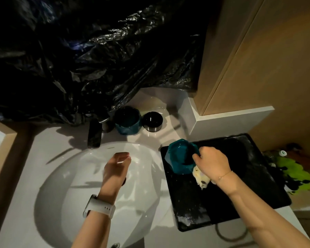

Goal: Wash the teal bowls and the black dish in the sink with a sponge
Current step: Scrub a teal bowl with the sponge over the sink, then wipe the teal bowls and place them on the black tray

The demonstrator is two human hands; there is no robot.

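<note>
Right of the frame's centre, the right hand (212,162) grips a teal bowl (180,156) by its near rim, fingers curled over the edge. That bowl is tilted, its opening turned toward the upper left, and its lower edge rests on a black tray (240,190). A pale yellow sponge (201,178) lies on the tray under the heel of this hand, touching the bowl's lower right side; whether the palm also holds the sponge cannot be told. A thin bracelet (224,175) circles the right wrist.

Left of it, the left hand (117,166) hangs over the white sink basin (64,185) with fingers loosely bent and nothing in them. A white watch (98,206) is strapped to its wrist. The drain is mostly hidden behind this hand.

Above the basin, a dark faucet (94,134) points down toward the bowl of the sink. Just right of the faucet, on the white surface (168,108), stands a second teal bowl (127,120), upright and dark inside. Beside it, further right, sits a round black dish (152,121) with a metallic band around its side; the two are close, but whether they touch cannot be told.

Crumpled black plastic sheeting (97,51) fills the upper left of the frame. A wooden cabinet (267,51) rises at the upper right. At the right edge, past the tray, lies something green and black (292,174), too dim to name.
</note>
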